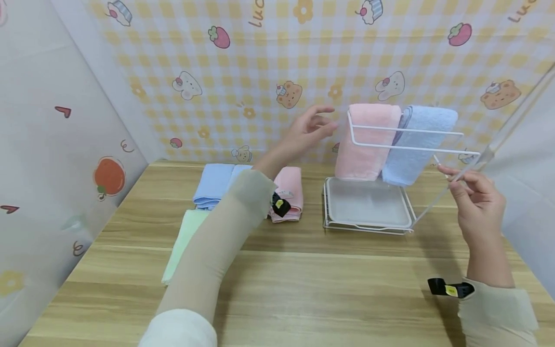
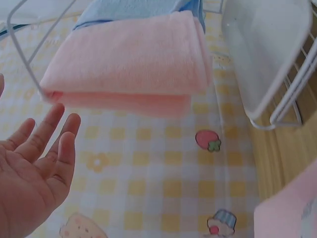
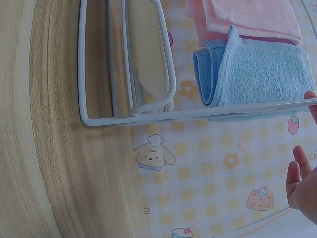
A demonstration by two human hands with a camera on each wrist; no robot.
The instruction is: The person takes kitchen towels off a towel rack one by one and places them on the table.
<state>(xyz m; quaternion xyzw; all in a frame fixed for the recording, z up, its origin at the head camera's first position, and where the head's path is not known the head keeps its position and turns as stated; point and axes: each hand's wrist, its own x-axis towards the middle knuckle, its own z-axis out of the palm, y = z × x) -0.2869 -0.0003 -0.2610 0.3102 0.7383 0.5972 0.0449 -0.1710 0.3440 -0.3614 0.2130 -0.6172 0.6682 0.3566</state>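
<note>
A white wire rack (image 1: 416, 147) stands at the back right of the table, with a folded pink towel (image 1: 366, 144) and a folded blue towel (image 1: 418, 144) draped side by side over its top bars. Just left of the pink towel is my left hand (image 1: 310, 127), its fingers loosely bent and nothing in them; the left wrist view shows a gap between the fingertips and the cloth. My right hand (image 1: 479, 202) pinches the rack's right-hand upright below the top bars. In the right wrist view, a fingertip (image 3: 310, 95) lies against that white bar.
A pale tray (image 1: 368, 205) sits in the rack's base. To its left lie a folded pink towel (image 1: 289, 183), a folded blue towel (image 1: 215, 183) and a green towel (image 1: 188, 236), partly hidden by my left arm. A patterned cloth (image 1: 247, 72) hangs behind the wooden table (image 1: 303, 299).
</note>
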